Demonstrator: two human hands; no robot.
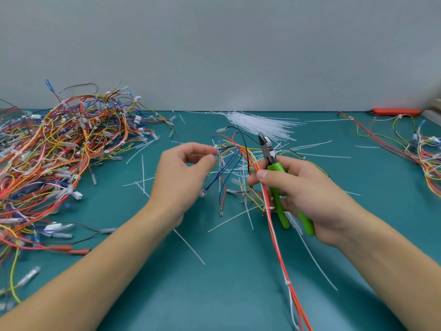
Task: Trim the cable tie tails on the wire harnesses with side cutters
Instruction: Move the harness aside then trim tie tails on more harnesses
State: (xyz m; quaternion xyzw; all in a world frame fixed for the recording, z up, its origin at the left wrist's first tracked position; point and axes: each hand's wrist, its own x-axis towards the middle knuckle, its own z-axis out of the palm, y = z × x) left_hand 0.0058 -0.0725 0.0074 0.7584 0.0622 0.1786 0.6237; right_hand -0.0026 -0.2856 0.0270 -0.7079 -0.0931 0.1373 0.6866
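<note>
My left hand (188, 173) pinches thumb against fingertips at the left end of the wire harness (232, 154), right by a small white tie; whether it grips the tie tail or a wire I cannot tell. My right hand (303, 194) curls round the green handles of the side cutters (274, 173), the thumb lying across the red wires and pressing them against the tool. The cutters point up and away from me, their dark jaws close together and nothing between them that I can see.

The harness I hold arches between my two hands above the middle of the teal table (238, 271): red, yellow, blue and black wires gathered at a white tie near the top, blue and red ends hanging loose below, and a long red-and-white run trailing toward me with more white ties along it.

Beneath it lie scattered cut tie tails (188, 246). Behind, near the wall, I see a fan of unused white cable ties (257, 125). A large tangled heap of harnesses (55, 149) fills the left side, a smaller one (422, 151) the right edge, with an orange tool (393, 112) beyond it.
</note>
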